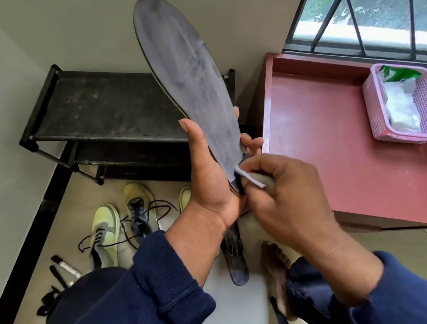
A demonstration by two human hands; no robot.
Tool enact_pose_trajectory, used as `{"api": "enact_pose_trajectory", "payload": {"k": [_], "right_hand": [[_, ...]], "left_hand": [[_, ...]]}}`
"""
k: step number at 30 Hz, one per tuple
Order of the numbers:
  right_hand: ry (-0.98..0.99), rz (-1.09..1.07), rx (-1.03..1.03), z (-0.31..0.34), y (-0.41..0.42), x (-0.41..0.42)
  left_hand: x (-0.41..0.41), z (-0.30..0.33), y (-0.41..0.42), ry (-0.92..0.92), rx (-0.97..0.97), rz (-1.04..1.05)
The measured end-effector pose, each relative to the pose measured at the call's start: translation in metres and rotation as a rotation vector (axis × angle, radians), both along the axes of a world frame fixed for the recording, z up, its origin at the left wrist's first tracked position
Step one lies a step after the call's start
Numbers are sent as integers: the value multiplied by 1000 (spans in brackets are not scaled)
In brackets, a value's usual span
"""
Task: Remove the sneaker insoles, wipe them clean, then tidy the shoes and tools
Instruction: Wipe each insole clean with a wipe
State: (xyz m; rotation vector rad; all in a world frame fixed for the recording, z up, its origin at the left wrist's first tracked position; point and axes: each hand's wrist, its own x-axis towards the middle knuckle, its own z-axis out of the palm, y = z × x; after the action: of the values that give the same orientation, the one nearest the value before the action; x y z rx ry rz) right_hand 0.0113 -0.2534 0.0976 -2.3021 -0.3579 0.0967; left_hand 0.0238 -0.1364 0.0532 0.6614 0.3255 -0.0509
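Head view: a dark grey-blue insole stands nearly upright in the middle of the frame, toe end at the top, its face dull and streaked with pale smears, a thin lighter edge along its left side. The left hand holds it by the heel end, thumb up the left edge and fingers curled round from behind. The right hand, at centre right, pinches a small white wipe against the heel end of the insole.

Below the hands a second dark insole lies on the floor. At lower left lie yellow-green sneakers with loose black laces, beside some dark tools. A black rack stands at centre left. At right a red tabletop carries a pink basket of wipes.
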Motion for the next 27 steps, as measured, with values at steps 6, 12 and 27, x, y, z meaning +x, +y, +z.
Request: {"api": "enact_pose_trajectory", "payload": {"k": [6,12,27], "right_hand": [[192,-22,234,13,-4,5],[49,-105,81,0,-4,5],[-34,63,135,8,1,-7]], "left_hand": [[1,-1,3,-31,24,12],[-1,-4,-4,-65,27,-43],[-5,0,-4,2,-48,-80]]}}
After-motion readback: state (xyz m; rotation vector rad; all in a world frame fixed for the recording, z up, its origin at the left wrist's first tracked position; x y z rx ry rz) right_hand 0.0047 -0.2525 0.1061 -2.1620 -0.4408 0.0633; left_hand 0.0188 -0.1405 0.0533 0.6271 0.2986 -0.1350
